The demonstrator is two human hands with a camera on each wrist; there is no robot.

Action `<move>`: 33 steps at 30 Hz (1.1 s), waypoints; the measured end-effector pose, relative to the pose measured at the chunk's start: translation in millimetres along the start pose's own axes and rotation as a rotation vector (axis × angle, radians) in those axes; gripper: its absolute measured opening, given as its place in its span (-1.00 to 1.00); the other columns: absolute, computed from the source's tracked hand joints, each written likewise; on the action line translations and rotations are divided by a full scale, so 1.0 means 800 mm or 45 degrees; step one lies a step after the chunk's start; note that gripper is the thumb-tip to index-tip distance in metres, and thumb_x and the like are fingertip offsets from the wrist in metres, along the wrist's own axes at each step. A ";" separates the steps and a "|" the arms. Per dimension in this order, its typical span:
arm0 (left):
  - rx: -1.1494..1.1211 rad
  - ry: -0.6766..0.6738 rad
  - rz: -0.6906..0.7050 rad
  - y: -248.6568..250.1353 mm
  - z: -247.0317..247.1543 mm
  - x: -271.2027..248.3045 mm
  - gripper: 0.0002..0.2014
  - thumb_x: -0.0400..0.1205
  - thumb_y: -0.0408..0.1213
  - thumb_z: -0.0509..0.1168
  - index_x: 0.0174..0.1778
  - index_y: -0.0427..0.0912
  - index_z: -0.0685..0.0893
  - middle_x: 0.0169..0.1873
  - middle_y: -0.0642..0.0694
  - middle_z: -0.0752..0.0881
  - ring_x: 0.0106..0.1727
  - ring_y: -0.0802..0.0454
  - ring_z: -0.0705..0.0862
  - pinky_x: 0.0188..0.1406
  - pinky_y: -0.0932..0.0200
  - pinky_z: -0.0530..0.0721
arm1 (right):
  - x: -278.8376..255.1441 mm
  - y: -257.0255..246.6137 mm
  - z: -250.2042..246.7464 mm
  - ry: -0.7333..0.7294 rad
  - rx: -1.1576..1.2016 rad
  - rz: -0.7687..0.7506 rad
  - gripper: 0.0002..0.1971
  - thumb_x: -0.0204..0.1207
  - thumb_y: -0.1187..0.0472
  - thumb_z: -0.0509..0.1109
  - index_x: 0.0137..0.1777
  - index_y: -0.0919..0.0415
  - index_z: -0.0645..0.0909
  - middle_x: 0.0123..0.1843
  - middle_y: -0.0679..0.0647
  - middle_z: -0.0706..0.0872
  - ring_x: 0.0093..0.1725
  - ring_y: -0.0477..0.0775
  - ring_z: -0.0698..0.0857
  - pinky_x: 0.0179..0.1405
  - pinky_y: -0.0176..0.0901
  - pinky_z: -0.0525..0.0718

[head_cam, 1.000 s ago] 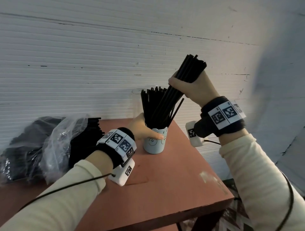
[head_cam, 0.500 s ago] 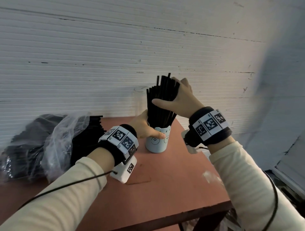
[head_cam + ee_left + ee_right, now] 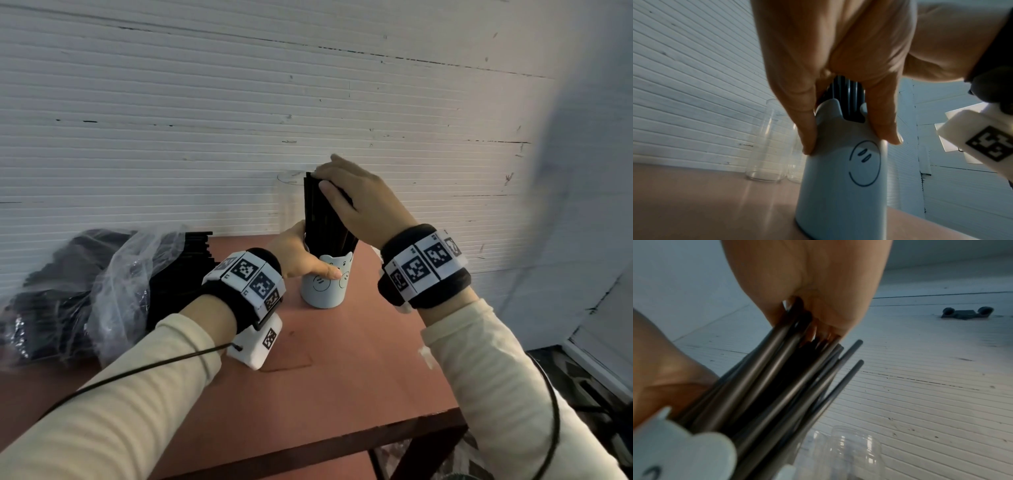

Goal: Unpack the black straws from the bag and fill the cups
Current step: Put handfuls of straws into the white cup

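A pale blue cup (image 3: 322, 287) with a drawn face stands on the red-brown table (image 3: 342, 359), packed with upright black straws (image 3: 322, 219). My left hand (image 3: 305, 260) grips the cup near its rim, thumb across the front. In the left wrist view the thumb and fingers (image 3: 807, 129) clasp the cup (image 3: 840, 186) on both sides below the straws (image 3: 846, 97). My right hand (image 3: 346, 185) lies flat over the straw tops and presses on them, thumb against the side of the bundle. The right wrist view shows the palm (image 3: 807, 280) on the straw ends (image 3: 777, 386).
A crumpled clear plastic bag (image 3: 113, 284) full of black straws lies at the table's left. An empty clear glass (image 3: 287, 198) stands against the white ribbed wall just behind the cup, also visible as the glass (image 3: 766, 142). The table's front and right edges are close.
My right hand brought a fistful of straws down into the cup, let go of the bundle and now rests over the tops. The left hand kept holding the cup.
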State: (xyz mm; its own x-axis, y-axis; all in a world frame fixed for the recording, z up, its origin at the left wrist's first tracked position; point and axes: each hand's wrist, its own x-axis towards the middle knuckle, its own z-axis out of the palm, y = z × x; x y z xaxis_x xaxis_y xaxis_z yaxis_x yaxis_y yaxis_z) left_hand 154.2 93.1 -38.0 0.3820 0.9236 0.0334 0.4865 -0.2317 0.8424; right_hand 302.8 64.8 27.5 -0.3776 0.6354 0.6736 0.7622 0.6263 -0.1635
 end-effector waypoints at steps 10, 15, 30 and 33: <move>-0.064 -0.013 -0.033 0.006 0.004 0.000 0.11 -0.09 -0.02 0.69 0.46 -0.03 0.46 0.26 0.04 0.69 0.31 0.02 0.64 0.39 -0.08 0.59 | -0.014 -0.010 -0.013 -0.089 -0.179 0.060 -0.57 0.67 0.00 0.25 0.49 0.12 0.50 0.50 0.01 0.54 0.48 0.07 0.48 0.54 -0.04 0.33; -0.045 0.061 -0.133 0.010 0.003 -0.016 0.11 0.04 -0.11 0.71 0.54 -0.08 0.38 0.38 -0.03 0.61 0.35 -0.04 0.61 0.40 -0.08 0.57 | -0.010 -0.026 -0.026 0.093 -0.055 0.083 -0.52 0.64 0.00 0.29 0.53 0.13 0.44 0.52 -0.03 0.52 0.53 -0.01 0.43 0.49 -0.25 0.30; 0.241 0.955 0.118 0.002 -0.138 -0.155 -0.77 0.51 -0.35 0.31 -0.03 0.04 0.73 -0.21 0.20 0.69 -0.22 0.13 0.67 -0.18 0.28 0.56 | -0.007 -0.135 0.057 -0.322 0.465 0.155 -0.85 0.55 0.25 0.37 0.05 0.20 0.73 -0.01 0.04 0.78 -0.04 -0.03 0.70 0.04 -0.17 0.67; 0.331 0.937 -0.059 -0.026 -0.168 -0.174 -0.81 0.50 -0.23 0.38 0.00 0.10 0.71 -0.11 0.14 0.69 -0.07 0.04 0.68 -0.08 0.15 0.58 | -0.002 -0.154 0.082 -0.645 0.390 0.148 -0.73 0.57 0.12 0.40 0.23 0.16 0.69 0.16 0.03 0.74 0.10 -0.04 0.67 0.15 -0.22 0.61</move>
State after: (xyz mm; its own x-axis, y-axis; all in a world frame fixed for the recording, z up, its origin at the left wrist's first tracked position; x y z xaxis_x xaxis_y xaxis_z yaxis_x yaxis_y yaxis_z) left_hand -14.6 10.3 11.6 -0.2185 0.8779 0.4261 0.6922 -0.1683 0.7018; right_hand 174.5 16.4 -0.5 -0.5615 0.7965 0.2241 0.6557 0.5935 -0.4666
